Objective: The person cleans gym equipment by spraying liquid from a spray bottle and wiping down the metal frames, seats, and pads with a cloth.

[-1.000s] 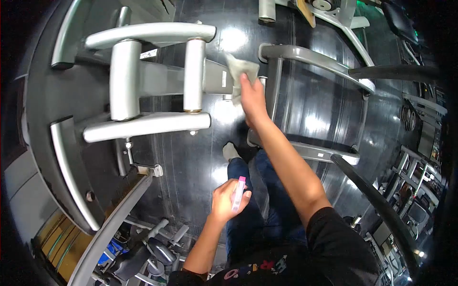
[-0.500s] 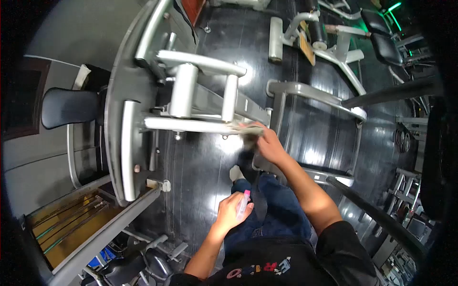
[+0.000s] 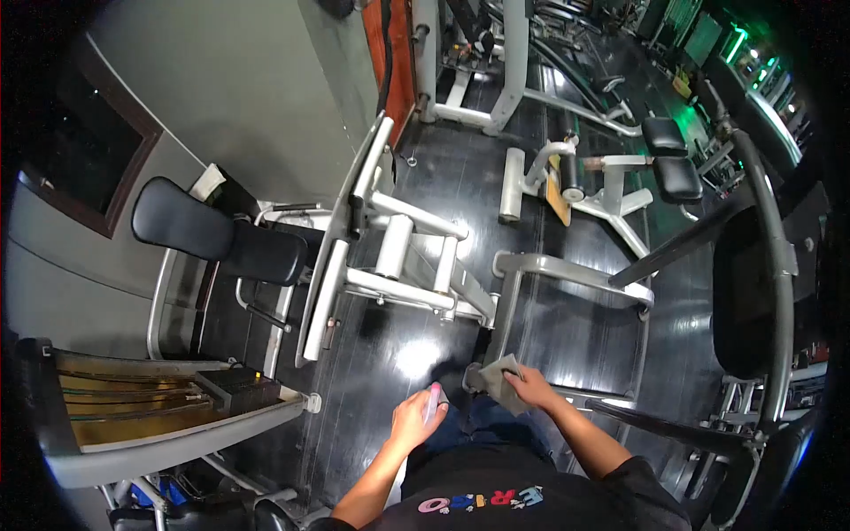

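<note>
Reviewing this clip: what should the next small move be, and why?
Probably press the cloth in the right hand onto the grey floor frame: the cloth overlaps that frame's near end in view, though contact is unclear, and the left hand is occupied with a pink-capped container.

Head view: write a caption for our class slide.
Among gym machines, right hand holds cloth, left hand holds pink-tipped object.
</note>
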A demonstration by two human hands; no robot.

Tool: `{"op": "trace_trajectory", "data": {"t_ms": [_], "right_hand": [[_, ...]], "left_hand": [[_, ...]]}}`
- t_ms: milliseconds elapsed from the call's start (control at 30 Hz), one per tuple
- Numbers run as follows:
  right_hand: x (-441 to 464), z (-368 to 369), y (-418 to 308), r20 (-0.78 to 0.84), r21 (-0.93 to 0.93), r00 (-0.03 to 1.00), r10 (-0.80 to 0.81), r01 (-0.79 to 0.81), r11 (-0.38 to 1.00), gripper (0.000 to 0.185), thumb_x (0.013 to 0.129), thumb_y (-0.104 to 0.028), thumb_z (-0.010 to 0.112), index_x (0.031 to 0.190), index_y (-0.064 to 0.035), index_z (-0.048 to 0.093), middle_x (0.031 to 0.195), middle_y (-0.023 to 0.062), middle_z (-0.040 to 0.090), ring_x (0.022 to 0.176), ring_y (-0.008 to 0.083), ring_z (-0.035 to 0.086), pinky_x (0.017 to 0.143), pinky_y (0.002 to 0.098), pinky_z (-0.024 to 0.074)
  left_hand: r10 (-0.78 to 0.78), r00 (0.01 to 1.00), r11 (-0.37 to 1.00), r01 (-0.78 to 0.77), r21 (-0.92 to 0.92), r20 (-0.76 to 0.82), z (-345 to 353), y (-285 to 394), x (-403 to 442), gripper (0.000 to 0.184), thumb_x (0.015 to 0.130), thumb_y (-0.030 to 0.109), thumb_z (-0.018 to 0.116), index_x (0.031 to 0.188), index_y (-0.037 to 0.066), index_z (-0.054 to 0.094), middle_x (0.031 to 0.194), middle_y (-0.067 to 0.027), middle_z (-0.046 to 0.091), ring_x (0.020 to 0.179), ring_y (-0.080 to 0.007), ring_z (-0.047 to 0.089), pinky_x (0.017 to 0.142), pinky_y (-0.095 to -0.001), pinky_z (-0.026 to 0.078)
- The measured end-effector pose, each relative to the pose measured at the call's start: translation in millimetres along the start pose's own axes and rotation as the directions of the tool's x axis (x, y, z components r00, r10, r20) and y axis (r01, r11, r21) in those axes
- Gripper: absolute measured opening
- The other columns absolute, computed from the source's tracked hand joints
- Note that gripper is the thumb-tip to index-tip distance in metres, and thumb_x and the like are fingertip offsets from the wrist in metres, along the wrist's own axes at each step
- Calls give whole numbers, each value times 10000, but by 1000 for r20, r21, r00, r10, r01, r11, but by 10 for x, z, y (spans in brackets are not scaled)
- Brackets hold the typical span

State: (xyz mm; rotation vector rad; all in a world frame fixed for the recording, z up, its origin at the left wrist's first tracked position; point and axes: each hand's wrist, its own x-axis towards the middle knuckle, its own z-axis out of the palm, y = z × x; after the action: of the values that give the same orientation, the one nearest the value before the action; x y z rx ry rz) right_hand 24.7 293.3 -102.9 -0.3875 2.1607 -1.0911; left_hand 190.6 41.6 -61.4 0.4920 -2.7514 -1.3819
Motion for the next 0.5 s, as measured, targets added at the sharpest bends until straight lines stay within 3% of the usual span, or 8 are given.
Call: {"op": "trace_trajectory", "data": {"t_ms": [33, 133, 267, 367, 500], "right_hand": [[-127, -50, -139, 71, -45, 996, 62, -58, 997, 370, 950, -359, 559, 1184, -79, 619, 1053, 178, 691, 1008, 336, 660, 851, 397, 494], [-311, -106, -261, 56, -85, 998, 25, -20, 996, 373, 946, -350, 558, 1187, -70, 609, 1053, 187, 689, 1018, 361, 654, 858, 405, 491], [-439, -129, -464, -49, -93, 998, -40, 35, 995, 364, 946, -338, 556, 1171, -56, 606, 1042, 199, 686, 1016, 388, 647, 854, 413, 493], [-436, -154, -580, -84, -52, 996, -34, 29, 998, 315, 943, -293, 573, 1151, -60, 616, 1023, 208, 681, 1007, 371, 655, 843, 407, 494], [-385, -172, -763, -150, -45, 978, -142, 137, 990, 259, 929, -217, 592, 1125, -49, 621, 975, 202, 683, 945, 327, 673, 823, 385, 499]], "left_hand": [[4, 1000, 1000, -4, -4, 2, -56, 46, 22, 270, 840, 330, 682, 874, 68, 622, 816, -145, 654, 785, -376, 655, 679, -452, 510], [6, 1000, 1000, -7, -30, -19, -188, 137, 116, 292, 846, 360, 670, 887, 74, 627, 830, -151, 663, 795, -374, 659, 689, -449, 511], [8, 999, 994, -12, -104, -40, -335, 345, 237, 291, 834, 351, 682, 865, 66, 628, 797, -155, 664, 777, -369, 659, 689, -437, 513], [90, 993, 990, -97, -98, -73, -418, 439, 288, 285, 828, 339, 689, 840, 61, 630, 769, -158, 657, 751, -366, 658, 678, -432, 510], [58, 997, 989, -64, -137, -47, -549, 522, 280, 274, 827, 325, 692, 837, 59, 628, 768, -160, 656, 743, -365, 658, 674, -433, 509]]}}
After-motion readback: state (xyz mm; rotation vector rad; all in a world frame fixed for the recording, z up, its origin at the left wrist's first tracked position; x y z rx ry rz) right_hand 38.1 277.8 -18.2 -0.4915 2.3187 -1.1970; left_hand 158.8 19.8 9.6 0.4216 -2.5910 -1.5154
